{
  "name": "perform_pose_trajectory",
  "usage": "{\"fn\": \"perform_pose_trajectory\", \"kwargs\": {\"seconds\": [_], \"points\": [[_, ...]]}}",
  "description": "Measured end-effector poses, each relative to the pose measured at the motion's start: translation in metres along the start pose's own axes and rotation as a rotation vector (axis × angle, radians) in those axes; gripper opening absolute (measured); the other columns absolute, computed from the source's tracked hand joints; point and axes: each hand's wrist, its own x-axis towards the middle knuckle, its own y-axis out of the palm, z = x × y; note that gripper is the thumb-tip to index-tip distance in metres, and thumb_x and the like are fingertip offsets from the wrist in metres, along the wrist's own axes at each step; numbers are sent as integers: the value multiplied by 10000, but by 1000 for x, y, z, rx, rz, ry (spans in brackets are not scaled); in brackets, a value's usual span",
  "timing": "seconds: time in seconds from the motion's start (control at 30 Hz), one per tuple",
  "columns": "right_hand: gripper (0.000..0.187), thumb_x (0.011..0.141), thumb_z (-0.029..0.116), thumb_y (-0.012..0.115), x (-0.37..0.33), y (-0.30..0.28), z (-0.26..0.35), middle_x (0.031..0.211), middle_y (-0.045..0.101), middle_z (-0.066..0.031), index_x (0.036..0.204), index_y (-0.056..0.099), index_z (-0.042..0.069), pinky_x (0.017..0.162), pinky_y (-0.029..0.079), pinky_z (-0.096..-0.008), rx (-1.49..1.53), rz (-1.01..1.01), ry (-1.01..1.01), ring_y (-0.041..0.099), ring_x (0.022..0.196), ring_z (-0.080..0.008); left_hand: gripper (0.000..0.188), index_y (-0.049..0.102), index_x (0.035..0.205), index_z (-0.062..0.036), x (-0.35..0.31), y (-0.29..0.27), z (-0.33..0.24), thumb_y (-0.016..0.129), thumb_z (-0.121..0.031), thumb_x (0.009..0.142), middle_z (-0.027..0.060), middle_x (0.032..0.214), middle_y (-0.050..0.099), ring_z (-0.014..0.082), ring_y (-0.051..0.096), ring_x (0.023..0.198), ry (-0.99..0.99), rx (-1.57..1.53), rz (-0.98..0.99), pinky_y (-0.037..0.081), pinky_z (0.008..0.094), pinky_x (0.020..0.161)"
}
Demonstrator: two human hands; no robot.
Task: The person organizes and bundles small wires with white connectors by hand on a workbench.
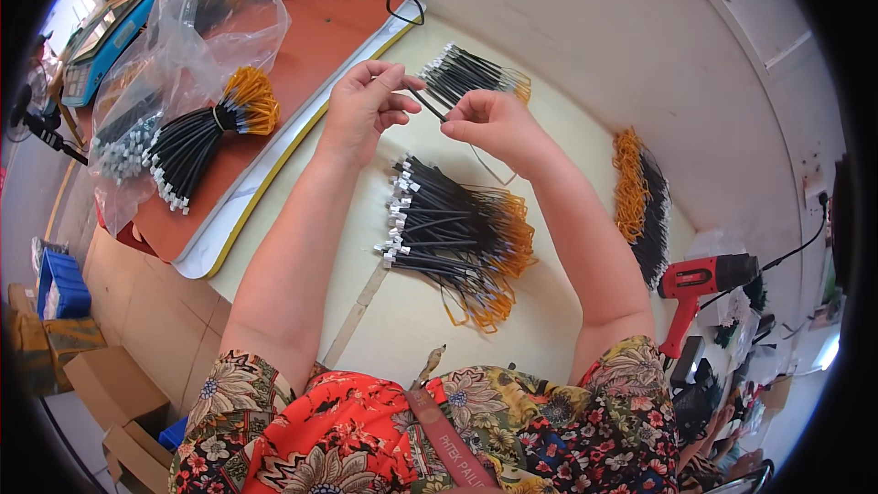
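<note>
Between my two hands stretches a short black-sleeved cable [426,103]. My left hand [364,108] pinches its left end between thumb and forefinger, the other fingers curled loosely. The fingertips of my right hand [498,128] are closed on the other end, and a thin pale loop of wire hangs below that hand. Under my hands lies a large pile of similar black cables [439,220] with white connectors at the left and orange wire loops at the right. Just beyond my hands, a smaller row of the same cables [462,71] is partly hidden by my right hand.
A tied cable bundle [206,133] and a clear plastic bag [155,82] lie on the reddish-brown board [329,14] at left. Another cable stack [640,201] sits along the right wall. A red heat gun [700,288] stands at the right edge, and cardboard boxes [114,393] are lower left.
</note>
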Motion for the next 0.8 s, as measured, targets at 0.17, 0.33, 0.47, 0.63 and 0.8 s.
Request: {"fn": "perform_pose_trajectory", "kwargs": {"seconds": [0.17,0.33,0.47,0.63,0.8], "points": [[158,760,146,684,-3,0,4,793,628,-11,831,597,35,694,463,-233,-161,-55,-10,575,761,-75,184,516,916,-61,0,-1,0,591,-225,878,107,882,645,113,619,637,-36,10,-1,480,190,515],[191,716,199,687,-3,1,1,738,638,-65,786,625,33,666,479,-298,-257,-115,-62,607,721,-163,183,518,901,-71,1,-1,1,604,-231,872,106,876,644,100,611,623,-51,-7,-6,480,173,492],[194,716,205,683,-6,2,10,736,638,-78,785,627,33,662,479,-313,-327,-115,-12,609,721,-186,218,511,926,-51,1,-4,2,598,-244,873,99,879,643,117,622,647,-62,14,-4,484,197,534],[198,715,211,679,-3,1,1,732,637,-89,777,626,31,650,476,-328,-382,-147,-110,608,709,-210,232,510,924,-54,3,-5,4,603,-260,870,102,879,639,121,620,650,-74,14,0,486,198,536],[199,731,204,684,-2,-1,5,756,633,-74,793,615,28,681,470,-314,-424,-133,-61,596,750,-188,266,512,927,-63,4,-10,5,551,-325,895,128,906,631,135,623,661,-103,-43,58,498,205,541]]}}
